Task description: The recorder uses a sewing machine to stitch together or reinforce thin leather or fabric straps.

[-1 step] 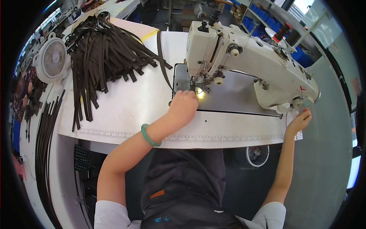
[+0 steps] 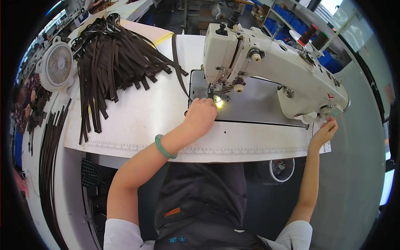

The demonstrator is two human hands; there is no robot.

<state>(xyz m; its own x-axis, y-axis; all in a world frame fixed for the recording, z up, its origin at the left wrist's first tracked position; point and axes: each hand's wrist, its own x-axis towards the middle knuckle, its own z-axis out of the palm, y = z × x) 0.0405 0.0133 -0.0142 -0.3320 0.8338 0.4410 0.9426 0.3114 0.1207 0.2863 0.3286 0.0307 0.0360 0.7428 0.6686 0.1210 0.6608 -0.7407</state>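
My left hand (image 2: 201,116), with a green bangle (image 2: 163,148) at its wrist, is closed beside the needle area of a white sewing machine (image 2: 287,60). A dark brown strap (image 2: 180,83) runs down from the far side into its fingers, at the edge of the metal bed plate (image 2: 250,108). The strap's end under the presser foot (image 2: 211,91) is hidden by the fingers and the foot. Over on the right, my right hand (image 2: 324,133) has its fingers bent together against the lower right end of the machine. What they grip there is hidden.
A thick pile of dark brown straps (image 2: 112,58) lies at the left of the white table (image 2: 137,121). Beyond it stands a white fan (image 2: 57,66). More long straps (image 2: 49,166) hang along the far left. Thread spools (image 2: 308,35) stand behind the machine.
My right hand has shifted very slightly to the left at the machine's end. My left hand and the strap stay practically in place.
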